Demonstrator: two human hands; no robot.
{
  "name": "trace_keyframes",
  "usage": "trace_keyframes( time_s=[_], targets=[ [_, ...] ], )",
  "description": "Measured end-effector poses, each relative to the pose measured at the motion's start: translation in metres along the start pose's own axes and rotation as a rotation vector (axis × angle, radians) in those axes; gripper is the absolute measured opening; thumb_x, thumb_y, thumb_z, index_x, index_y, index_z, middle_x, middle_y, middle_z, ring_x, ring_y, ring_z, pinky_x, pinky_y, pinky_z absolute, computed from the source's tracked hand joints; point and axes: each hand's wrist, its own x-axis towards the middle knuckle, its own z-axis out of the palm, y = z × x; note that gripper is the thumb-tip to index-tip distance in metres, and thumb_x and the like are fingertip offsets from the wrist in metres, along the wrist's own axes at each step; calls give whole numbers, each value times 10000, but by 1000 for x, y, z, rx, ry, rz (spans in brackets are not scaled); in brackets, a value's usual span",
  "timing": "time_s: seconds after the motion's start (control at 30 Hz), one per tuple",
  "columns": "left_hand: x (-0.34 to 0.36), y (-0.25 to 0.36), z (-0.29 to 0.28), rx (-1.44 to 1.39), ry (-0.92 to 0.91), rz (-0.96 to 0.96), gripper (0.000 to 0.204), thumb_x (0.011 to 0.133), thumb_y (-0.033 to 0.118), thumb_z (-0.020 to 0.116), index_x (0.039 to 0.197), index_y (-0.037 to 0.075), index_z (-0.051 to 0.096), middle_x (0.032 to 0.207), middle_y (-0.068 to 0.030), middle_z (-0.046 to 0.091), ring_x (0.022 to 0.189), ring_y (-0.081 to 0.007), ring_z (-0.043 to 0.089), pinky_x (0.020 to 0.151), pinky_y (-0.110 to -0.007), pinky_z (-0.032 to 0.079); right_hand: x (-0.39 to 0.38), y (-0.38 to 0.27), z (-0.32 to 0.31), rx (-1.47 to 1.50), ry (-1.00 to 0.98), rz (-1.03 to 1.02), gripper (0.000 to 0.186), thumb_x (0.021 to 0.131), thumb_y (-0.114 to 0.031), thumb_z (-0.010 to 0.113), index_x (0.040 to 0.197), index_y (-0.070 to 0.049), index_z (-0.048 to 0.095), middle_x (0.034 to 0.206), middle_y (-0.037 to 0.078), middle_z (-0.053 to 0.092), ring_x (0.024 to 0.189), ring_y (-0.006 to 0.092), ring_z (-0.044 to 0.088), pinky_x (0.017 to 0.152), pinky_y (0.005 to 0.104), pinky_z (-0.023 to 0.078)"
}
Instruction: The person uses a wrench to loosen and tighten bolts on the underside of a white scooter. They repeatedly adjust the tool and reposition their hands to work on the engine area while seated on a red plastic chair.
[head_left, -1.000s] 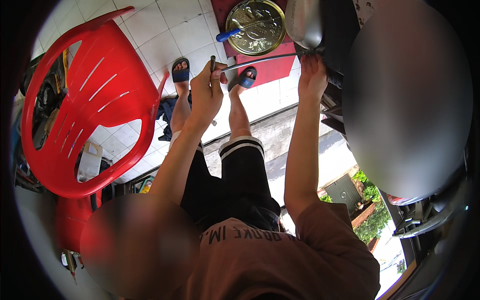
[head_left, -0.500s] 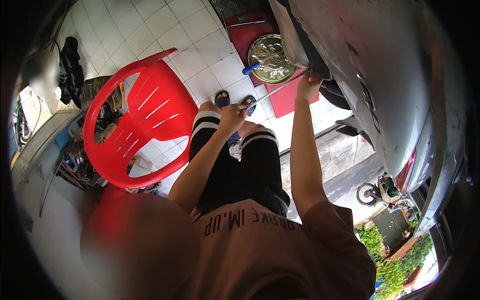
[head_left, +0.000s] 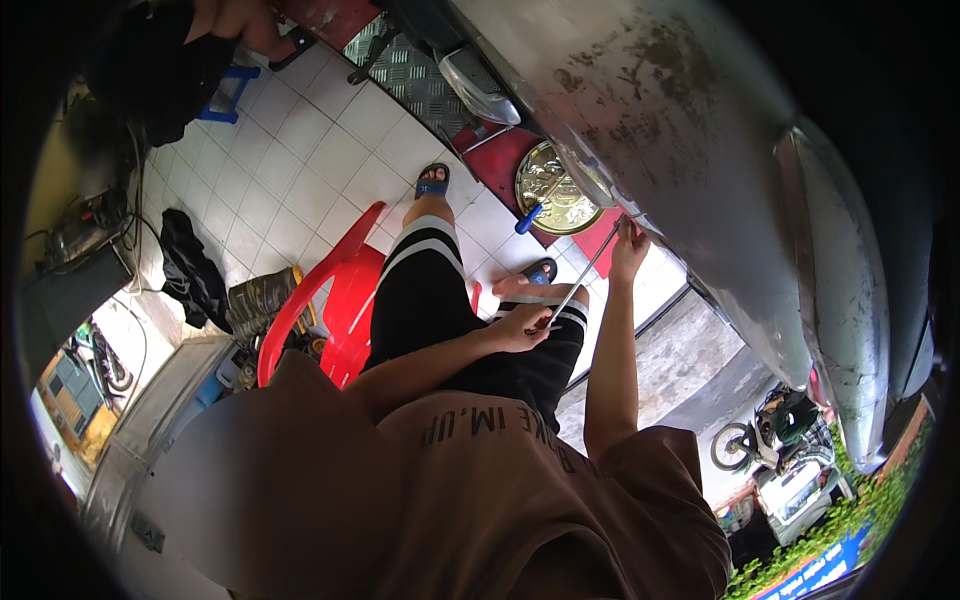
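Note:
My left hand point(head_left: 525, 328) is closed around the near end of a long thin metal rod point(head_left: 572, 290), held above my thigh. The rod slants up and away toward a silver vehicle body point(head_left: 690, 140) with dirt stains. At the rod's far end, my right hand point(head_left: 628, 252) has its fingers closed against the lower edge of the body panel. The rod's tip is hidden there. Beyond my hands, a round gold-coloured tray point(head_left: 533, 190) carries a blue-handled screwdriver point(head_left: 529, 219), its shaft lying across the tray.
A red plastic chair point(head_left: 350, 310) stands at my left. A person in dark clothes point(head_left: 150, 70) is at the far left beside a blue stool point(head_left: 229, 95). A metal tool point(head_left: 487, 139) lies on the red surface past the tray. A motorbike point(head_left: 765, 435) stands at the right.
My view has shifted, and my feet have moved apart, one stepping forward. The red chair is now partly behind me. Both hands remain on the rod, which slants more steeply.

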Motion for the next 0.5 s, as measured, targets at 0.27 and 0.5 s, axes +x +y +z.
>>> trace_keyframes(
  time_s=[0.27,0.5],
  targets=[
    [45,32,-61,413,-459,337,305,768,227,686,844,13,482,824,-130,492,701,-280,561,609,-382,454,-51,-57,-8,320,-72,186,215,1002,-129,469,1096,37,567,889,82,656,801,142,638,731,274,527],
    [48,-4,-67,356,-491,330,205,768,121,714,816,7,551,653,-79,563,528,-147,555,512,-280,424,-173,-71,8,59,-268,146,389,967,-289,525,1152,53,509,691,165,628,611,233,615,570,345,454]
  ],
)
